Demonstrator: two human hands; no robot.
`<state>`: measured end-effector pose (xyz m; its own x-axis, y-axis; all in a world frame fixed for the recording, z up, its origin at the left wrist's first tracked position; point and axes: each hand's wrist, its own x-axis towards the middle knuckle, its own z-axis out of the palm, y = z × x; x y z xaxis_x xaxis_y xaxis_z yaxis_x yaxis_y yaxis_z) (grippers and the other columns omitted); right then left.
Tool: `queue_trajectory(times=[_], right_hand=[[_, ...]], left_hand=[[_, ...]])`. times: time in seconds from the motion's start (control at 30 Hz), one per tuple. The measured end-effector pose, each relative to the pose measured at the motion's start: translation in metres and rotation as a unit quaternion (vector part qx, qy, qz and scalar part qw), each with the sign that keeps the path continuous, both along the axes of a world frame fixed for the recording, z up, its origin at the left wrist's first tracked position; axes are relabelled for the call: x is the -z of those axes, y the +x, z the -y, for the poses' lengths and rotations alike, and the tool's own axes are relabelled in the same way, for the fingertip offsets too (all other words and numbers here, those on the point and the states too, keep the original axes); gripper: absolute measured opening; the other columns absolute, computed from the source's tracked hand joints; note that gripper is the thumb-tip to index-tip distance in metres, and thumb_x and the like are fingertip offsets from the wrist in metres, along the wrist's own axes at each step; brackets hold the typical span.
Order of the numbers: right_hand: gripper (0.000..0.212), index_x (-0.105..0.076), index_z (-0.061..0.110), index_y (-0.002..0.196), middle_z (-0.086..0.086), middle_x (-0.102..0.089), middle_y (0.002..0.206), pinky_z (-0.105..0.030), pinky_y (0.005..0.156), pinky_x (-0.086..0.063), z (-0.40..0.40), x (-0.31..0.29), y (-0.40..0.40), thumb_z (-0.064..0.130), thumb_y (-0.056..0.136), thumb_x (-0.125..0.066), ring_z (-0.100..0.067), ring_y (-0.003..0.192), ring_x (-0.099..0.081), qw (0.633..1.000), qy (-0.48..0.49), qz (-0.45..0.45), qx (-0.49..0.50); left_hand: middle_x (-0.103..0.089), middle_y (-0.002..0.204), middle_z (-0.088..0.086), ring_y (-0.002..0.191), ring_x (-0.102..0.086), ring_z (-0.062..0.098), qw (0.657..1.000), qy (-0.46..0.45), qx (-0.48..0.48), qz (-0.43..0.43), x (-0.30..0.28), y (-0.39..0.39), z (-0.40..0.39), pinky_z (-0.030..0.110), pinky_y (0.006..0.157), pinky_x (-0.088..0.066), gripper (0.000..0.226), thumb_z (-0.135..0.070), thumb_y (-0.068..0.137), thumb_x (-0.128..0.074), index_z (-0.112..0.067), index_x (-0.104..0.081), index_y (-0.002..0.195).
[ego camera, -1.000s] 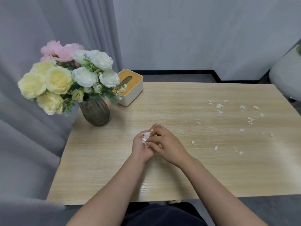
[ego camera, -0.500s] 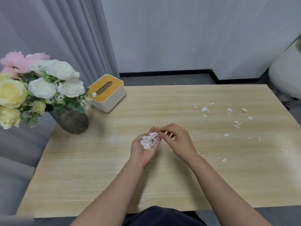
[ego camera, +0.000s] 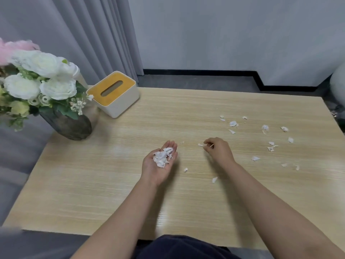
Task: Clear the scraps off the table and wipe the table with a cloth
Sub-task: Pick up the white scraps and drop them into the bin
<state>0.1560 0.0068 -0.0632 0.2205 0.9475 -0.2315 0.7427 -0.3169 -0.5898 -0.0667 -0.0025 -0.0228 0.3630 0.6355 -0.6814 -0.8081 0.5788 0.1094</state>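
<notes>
Left hand [ego camera: 158,165] cups a scrap pile [ego camera: 162,157], palm up, fingers relaxed; right hand [ego camera: 218,150], beside it, curls over a bench [ego camera: 93,184] scrap [ego camera: 200,144], grip unclear.

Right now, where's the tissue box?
Head view: the tissue box sits at the table's far left corner, just right of the flower vase and well away from the scattered scraps on the right.
</notes>
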Motion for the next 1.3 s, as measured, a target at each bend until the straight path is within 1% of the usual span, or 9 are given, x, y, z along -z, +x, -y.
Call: queue_trajectory(times=[0.13, 0.4, 0.57, 0.63, 0.73, 0.9, 1.03, 1.2, 1.3], right_hand=[[0.025, -0.066, 0.009, 0.11, -0.01, -0.06, 0.107, -0.031, 0.085, -0.042, -0.016, 0.016, -0.002, 0.012, 0.086, -0.059, -0.024, 0.1, -0.057, 0.999, -0.028, 0.019, -0.009], [0.02, -0.062, 0.008, 0.108, -0.009, -0.058, 0.105, -0.03, 0.076, -0.042, -0.031, 0.03, -0.013, 0.016, 0.09, -0.057, -0.025, 0.098, -0.056, 0.996, -0.047, 0.069, -0.028], [0.014, -0.063, 0.006, 0.093, -0.01, -0.059, 0.096, -0.029, 0.066, -0.039, -0.033, 0.034, -0.015, 0.008, 0.091, -0.05, -0.026, 0.087, -0.057, 0.992, -0.042, 0.099, -0.059], [0.015, -0.062, 0.007, 0.09, -0.01, -0.058, 0.093, -0.03, 0.065, -0.04, -0.035, 0.034, -0.015, 0.004, 0.09, -0.048, -0.027, 0.085, -0.056, 0.991, -0.043, 0.103, -0.071], [0.015, -0.062, 0.008, 0.085, -0.007, -0.056, 0.09, -0.033, 0.067, -0.045, -0.037, 0.032, -0.015, 0.003, 0.088, -0.047, -0.025, 0.082, -0.055, 0.993, -0.032, 0.091, -0.073], [0.01, -0.063, 0.011, 0.09, -0.003, -0.061, 0.089, -0.033, 0.071, -0.045, -0.04, 0.028, -0.025, 0.01, 0.09, -0.053, -0.02, 0.081, -0.056, 0.996, -0.006, 0.038, -0.085], [0.016, -0.064, 0.012, 0.104, -0.001, -0.063, 0.093, -0.029, 0.074, -0.041, -0.046, 0.03, -0.039, 0.011, 0.091, -0.055, -0.017, 0.086, -0.056, 0.992, -0.016, 0.007, -0.123], [0.022, -0.061, 0.01, 0.112, -0.006, -0.064, 0.098, -0.03, 0.075, -0.043, -0.055, 0.036, -0.054, 0.009, 0.091, -0.053, -0.023, 0.091, -0.058, 0.989, -0.026, 0.044, -0.14], [0.019, -0.062, 0.007, 0.107, -0.009, -0.061, 0.103, -0.033, 0.079, -0.045, -0.059, 0.038, -0.058, 0.009, 0.092, -0.051, -0.026, 0.096, -0.057, 0.988, -0.03, 0.078, -0.131]], left_hand=[[-0.067, 0.104, 0.021, 0.101, -0.06, 0.033, 1.0, -0.008, -0.012, -0.006, 0.007, -0.004, -0.003, 0.047, 0.078, -0.053, 0.04, -0.011, 0.094, -0.027, 0.008, -0.061, 0.104], [-0.066, 0.106, 0.021, 0.089, -0.068, 0.035, 1.0, -0.017, -0.01, 0.013, 0.015, -0.009, -0.007, 0.047, 0.069, -0.057, 0.04, -0.011, 0.093, -0.029, 0.009, -0.062, 0.103], [-0.065, 0.108, 0.022, 0.097, -0.063, 0.036, 0.999, -0.026, -0.009, 0.016, 0.012, -0.009, -0.011, 0.049, 0.076, -0.052, 0.039, -0.01, 0.091, -0.03, 0.009, -0.061, 0.104], [-0.066, 0.108, 0.021, 0.092, -0.067, 0.036, 1.0, -0.025, -0.007, 0.012, 0.012, -0.01, -0.013, 0.048, 0.079, -0.051, 0.038, -0.01, 0.089, -0.033, 0.009, -0.062, 0.103], [-0.067, 0.105, 0.022, 0.1, -0.062, 0.034, 1.0, -0.015, -0.008, 0.007, 0.012, -0.013, -0.013, 0.047, 0.082, -0.05, 0.038, -0.007, 0.079, -0.038, 0.009, -0.061, 0.105], [-0.067, 0.105, 0.024, 0.103, -0.059, 0.035, 1.0, -0.006, -0.024, 0.017, 0.011, -0.02, -0.009, 0.049, 0.077, -0.053, 0.038, -0.006, 0.079, -0.037, 0.011, -0.06, 0.105], [-0.069, 0.1, 0.022, 0.1, -0.061, 0.033, 0.999, -0.018, -0.035, -0.009, 0.013, -0.025, -0.006, 0.045, 0.083, -0.052, 0.035, -0.009, 0.092, -0.031, 0.008, -0.059, 0.103], [-0.07, 0.088, 0.019, 0.094, -0.065, 0.031, 0.994, -0.023, -0.069, -0.078, 0.001, -0.022, 0.002, 0.039, 0.091, -0.05, 0.02, -0.005, 0.09, -0.039, 0.003, -0.058, 0.095], [-0.071, 0.087, 0.018, 0.093, -0.066, 0.031, 0.993, -0.02, -0.071, -0.09, -0.003, -0.025, 0.004, 0.039, 0.097, -0.048, 0.021, -0.004, 0.091, -0.039, 0.002, -0.058, 0.093]])
